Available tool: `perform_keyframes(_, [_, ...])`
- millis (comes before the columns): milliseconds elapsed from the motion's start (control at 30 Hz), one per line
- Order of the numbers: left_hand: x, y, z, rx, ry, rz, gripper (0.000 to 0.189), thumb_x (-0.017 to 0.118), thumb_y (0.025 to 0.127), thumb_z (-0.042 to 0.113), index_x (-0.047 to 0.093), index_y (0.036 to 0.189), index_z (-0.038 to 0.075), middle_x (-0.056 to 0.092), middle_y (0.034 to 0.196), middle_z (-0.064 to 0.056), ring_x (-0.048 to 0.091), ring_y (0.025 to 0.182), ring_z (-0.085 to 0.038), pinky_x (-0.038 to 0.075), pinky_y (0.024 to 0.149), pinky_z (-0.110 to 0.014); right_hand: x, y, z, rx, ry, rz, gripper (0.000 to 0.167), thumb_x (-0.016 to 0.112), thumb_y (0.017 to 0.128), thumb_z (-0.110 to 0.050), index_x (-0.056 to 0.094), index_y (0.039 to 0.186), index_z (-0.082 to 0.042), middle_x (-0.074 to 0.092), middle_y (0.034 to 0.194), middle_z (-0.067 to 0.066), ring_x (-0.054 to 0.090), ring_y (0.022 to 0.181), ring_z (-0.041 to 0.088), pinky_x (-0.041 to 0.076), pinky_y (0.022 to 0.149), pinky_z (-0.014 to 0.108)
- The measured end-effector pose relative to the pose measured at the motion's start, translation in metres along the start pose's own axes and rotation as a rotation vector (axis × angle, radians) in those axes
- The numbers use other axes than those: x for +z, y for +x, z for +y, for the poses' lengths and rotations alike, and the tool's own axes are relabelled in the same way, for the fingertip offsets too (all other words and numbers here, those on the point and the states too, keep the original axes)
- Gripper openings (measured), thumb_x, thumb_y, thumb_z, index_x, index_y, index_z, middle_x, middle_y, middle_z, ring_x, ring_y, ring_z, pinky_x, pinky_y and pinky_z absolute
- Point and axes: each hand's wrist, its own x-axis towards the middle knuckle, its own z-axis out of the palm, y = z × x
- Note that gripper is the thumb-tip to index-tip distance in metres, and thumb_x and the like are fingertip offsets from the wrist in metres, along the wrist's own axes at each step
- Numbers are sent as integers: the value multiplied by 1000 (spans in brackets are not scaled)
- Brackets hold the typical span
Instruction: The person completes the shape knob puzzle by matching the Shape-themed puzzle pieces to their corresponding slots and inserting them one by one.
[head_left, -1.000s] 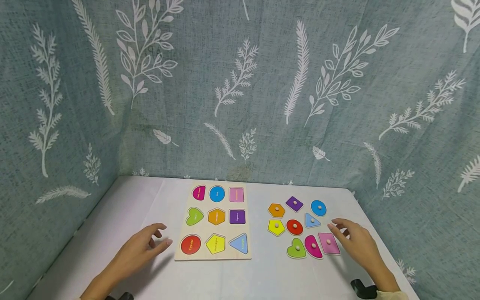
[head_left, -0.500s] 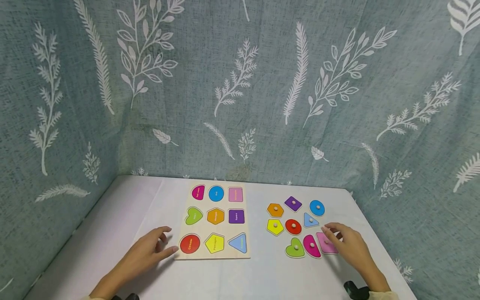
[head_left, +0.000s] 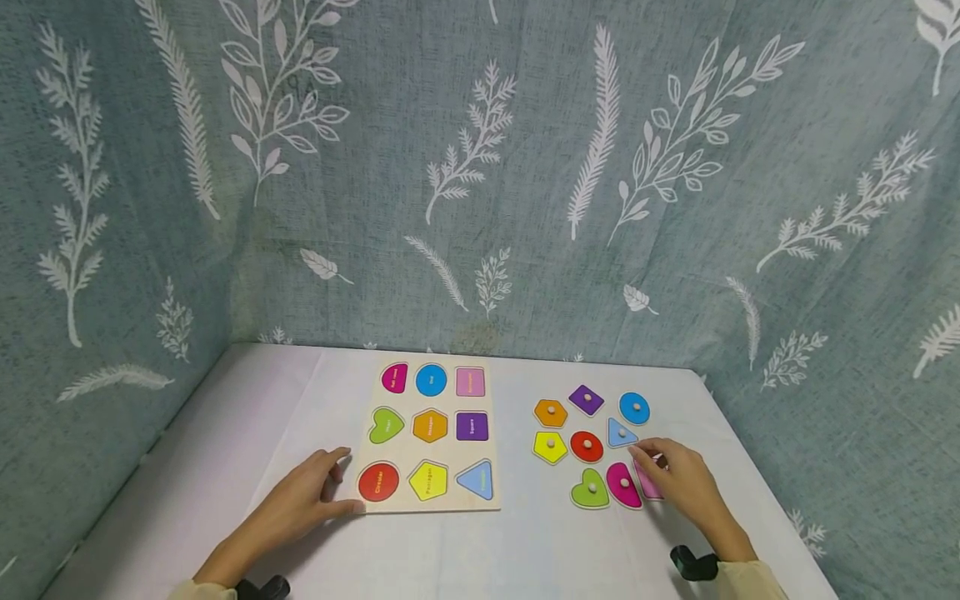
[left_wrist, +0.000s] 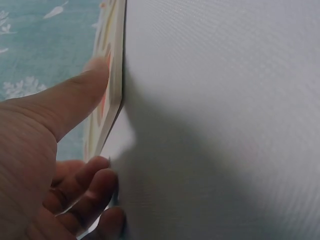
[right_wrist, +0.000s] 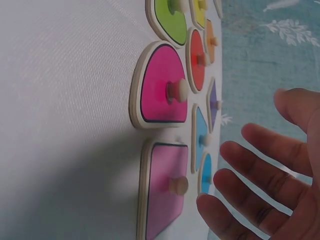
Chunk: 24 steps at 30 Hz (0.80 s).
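Left hand [head_left: 300, 493], loosely spread, flanks a flat wooden board [head_left: 407, 402]; right hand [head_left: 681, 485], likewise, overhangs knobbed wooden shapes [head_left: 587, 447].

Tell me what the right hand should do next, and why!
I'd guess the right hand should lower and pinch the knob on the light-blue triangle piece. The hand hovers close by, holding nothing, and the matching triangle spot on the board has no knobbed piece in it.

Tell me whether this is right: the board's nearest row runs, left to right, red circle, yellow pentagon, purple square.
Not quite: the last is a blue triangle, as the head view shows; the red circle and yellow pentagon are right.
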Motion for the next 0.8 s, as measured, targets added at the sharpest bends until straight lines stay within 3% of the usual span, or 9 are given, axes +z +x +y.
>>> perform_keyframes(233, [3,-1,0,17,35,-2,88,97,63,42,62,131,-2,49,88,2,47,78,-14,41,63,-26,6,6,-2,-23,4,-1,37,70,99,-33,72,120,-4,72,110,9,65,92,24,57,79,42])
perform_keyframes(567, [0,3,4,-4,41,-24,90,98,63,39,62,134,-3,50,90,3,47,77,-14,40,62,-26,6,14,1,-47,-13,-15,28,73,97,-28,75,114,-6,71,100,5,60,85,20,53,72,35])
perform_keyframes(800, [-1,2,4,-9,44,-39,89,98,63,36,62,134,-3,50,89,3,46,76,-13,40,62,-26,6,5,5,-32,99,-122,23,82,89,-26,77,104,-10,63,88,-2,56,80,18,53,61,25])
